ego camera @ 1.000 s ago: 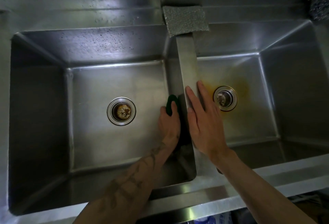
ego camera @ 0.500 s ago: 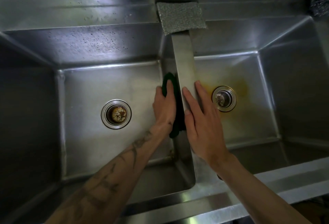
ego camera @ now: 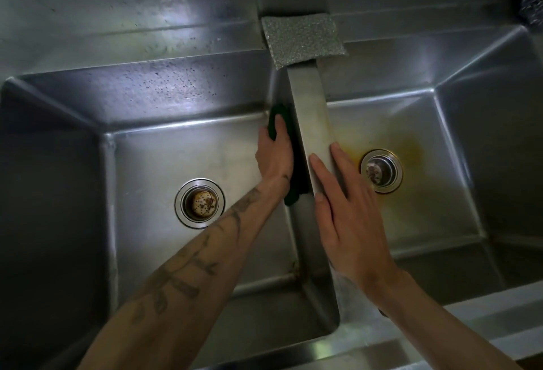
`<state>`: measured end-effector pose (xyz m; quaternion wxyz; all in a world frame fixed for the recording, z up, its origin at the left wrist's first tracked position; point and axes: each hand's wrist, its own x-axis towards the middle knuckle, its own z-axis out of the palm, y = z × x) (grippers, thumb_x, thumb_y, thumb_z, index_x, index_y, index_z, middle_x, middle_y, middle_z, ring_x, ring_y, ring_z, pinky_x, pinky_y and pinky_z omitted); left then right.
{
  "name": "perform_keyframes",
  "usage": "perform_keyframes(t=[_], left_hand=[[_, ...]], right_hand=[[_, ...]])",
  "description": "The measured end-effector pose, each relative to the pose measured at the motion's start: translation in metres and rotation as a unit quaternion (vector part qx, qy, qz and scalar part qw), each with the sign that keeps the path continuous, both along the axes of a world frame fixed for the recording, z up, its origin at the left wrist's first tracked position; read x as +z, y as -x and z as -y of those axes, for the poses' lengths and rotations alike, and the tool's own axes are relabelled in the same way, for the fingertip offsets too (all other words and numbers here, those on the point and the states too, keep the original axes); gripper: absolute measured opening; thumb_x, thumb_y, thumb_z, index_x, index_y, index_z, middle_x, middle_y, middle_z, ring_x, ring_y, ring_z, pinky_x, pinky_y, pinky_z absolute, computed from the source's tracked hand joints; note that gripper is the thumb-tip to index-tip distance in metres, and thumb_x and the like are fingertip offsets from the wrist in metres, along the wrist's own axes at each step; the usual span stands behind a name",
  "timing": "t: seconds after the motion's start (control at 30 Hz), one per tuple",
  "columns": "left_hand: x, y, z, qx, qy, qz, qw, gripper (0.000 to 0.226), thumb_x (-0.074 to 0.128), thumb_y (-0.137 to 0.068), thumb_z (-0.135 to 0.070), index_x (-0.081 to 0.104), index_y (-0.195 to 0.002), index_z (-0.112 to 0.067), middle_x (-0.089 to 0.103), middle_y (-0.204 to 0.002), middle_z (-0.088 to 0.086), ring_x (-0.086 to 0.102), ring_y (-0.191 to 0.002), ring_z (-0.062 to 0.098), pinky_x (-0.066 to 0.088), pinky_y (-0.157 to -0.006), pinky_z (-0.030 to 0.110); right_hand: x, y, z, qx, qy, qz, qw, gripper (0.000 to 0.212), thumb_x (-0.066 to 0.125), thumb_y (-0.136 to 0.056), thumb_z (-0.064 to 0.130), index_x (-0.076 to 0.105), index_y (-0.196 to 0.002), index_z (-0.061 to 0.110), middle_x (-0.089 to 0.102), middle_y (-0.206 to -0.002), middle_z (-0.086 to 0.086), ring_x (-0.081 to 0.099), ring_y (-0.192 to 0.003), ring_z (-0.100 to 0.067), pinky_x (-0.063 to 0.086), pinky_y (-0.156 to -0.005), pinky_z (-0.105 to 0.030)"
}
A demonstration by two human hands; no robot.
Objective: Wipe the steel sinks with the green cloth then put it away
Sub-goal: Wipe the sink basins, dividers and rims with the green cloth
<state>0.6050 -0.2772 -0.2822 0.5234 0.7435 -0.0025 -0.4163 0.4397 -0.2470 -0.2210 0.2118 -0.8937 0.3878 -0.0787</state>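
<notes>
A double steel sink fills the view. Inside the left basin [ego camera: 152,164], my left hand [ego camera: 274,155] presses the dark green cloth [ego camera: 276,118] flat against the basin's right wall, beside the divider [ego camera: 311,111]. The cloth shows above my fingertips and again below my wrist; the rest is hidden under the hand. My right hand [ego camera: 343,208] lies flat with fingers spread on the divider's top, holding nothing. The right basin [ego camera: 426,211] has a yellowish stain around its drain [ego camera: 381,170].
A grey speckled sponge [ego camera: 304,37] lies on the back ledge at the divider's far end. The left drain strainer [ego camera: 199,202] holds some debris. A dark scrubber [ego camera: 533,2] sits at the far right corner. Dark specks dot the left basin's back wall.
My left hand has slid the green cloth along the left basin's right wall, away from me toward the back. My right hand has stayed on the divider.
</notes>
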Motion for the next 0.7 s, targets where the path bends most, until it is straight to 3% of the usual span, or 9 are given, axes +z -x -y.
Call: perform_keyframes(t=[0.1, 0.23, 0.3, 0.4, 0.53, 0.7], left_hand=[[0.003, -0.006, 0.01, 0.019, 0.045, 0.05, 0.998, 0.034, 0.041, -0.11, -0.055, 0.057, -0.121, -0.028, 0.065, -0.104, -0.008, 0.061, -0.09, 0.006, 0.046, -0.076, 0.024], [-0.031, -0.002, 0.006, -0.029, -0.051, 0.002, 0.998, 0.044, 0.033, -0.112, -0.056, 0.054, -0.123, -0.018, 0.066, -0.12, 0.011, 0.06, -0.087, 0.019, 0.045, -0.079, 0.032], [-0.033, -0.012, 0.014, -0.039, -0.081, -0.018, 0.996, 0.051, 0.032, -0.112, -0.055, 0.053, -0.136, -0.014, 0.064, -0.131, 0.018, 0.062, -0.1, 0.029, 0.049, -0.088, 0.037], [-0.018, -0.036, 0.036, -0.016, -0.045, 0.007, 0.999, 0.059, 0.034, -0.112, -0.054, 0.043, -0.156, -0.016, 0.055, -0.151, 0.016, 0.058, -0.13, 0.034, 0.046, -0.112, 0.043], [-0.02, -0.042, 0.044, -0.006, -0.014, 0.048, 0.999, 0.057, 0.034, -0.113, -0.051, 0.045, -0.156, -0.015, 0.055, -0.152, 0.013, 0.055, -0.132, 0.028, 0.04, -0.106, 0.032], [-0.037, -0.038, 0.041, -0.018, -0.077, -0.008, 0.997, 0.06, 0.031, -0.114, -0.051, 0.038, -0.161, -0.015, 0.05, -0.158, 0.017, 0.053, -0.139, 0.036, 0.042, -0.116, 0.042]], right_hand=[[0.0, 0.0, 0.001, -0.001, 0.006, -0.005, 1.0, 0.054, 0.024, -0.112, 0.04, 0.027, -0.165, 0.029, 0.012, -0.175, 0.001, 0.011, -0.162, -0.018, 0.029, -0.125, -0.054], [-0.001, -0.001, 0.001, 0.001, 0.009, 0.002, 1.0, 0.054, 0.027, -0.111, 0.038, 0.029, -0.164, 0.028, 0.014, -0.175, 0.0, 0.013, -0.161, -0.019, 0.028, -0.126, -0.051], [-0.002, 0.0, 0.001, 0.0, 0.012, 0.002, 1.0, 0.054, 0.029, -0.111, 0.037, 0.029, -0.164, 0.028, 0.015, -0.175, 0.0, 0.014, -0.161, -0.019, 0.028, -0.126, -0.05], [-0.002, 0.0, 0.001, 0.002, 0.012, -0.003, 1.0, 0.054, 0.029, -0.111, 0.036, 0.028, -0.164, 0.029, 0.014, -0.175, 0.0, 0.013, -0.161, -0.019, 0.028, -0.126, -0.049], [-0.002, 0.0, 0.001, -0.001, 0.008, 0.003, 1.0, 0.054, 0.027, -0.111, 0.038, 0.027, -0.164, 0.031, 0.014, -0.175, 0.0, 0.015, -0.161, -0.02, 0.032, -0.123, -0.054], [-0.002, -0.001, 0.001, -0.004, 0.009, 0.014, 1.0, 0.054, 0.024, -0.111, 0.039, 0.031, -0.163, 0.028, 0.017, -0.174, -0.002, 0.019, -0.16, -0.022, 0.036, -0.12, -0.057]])
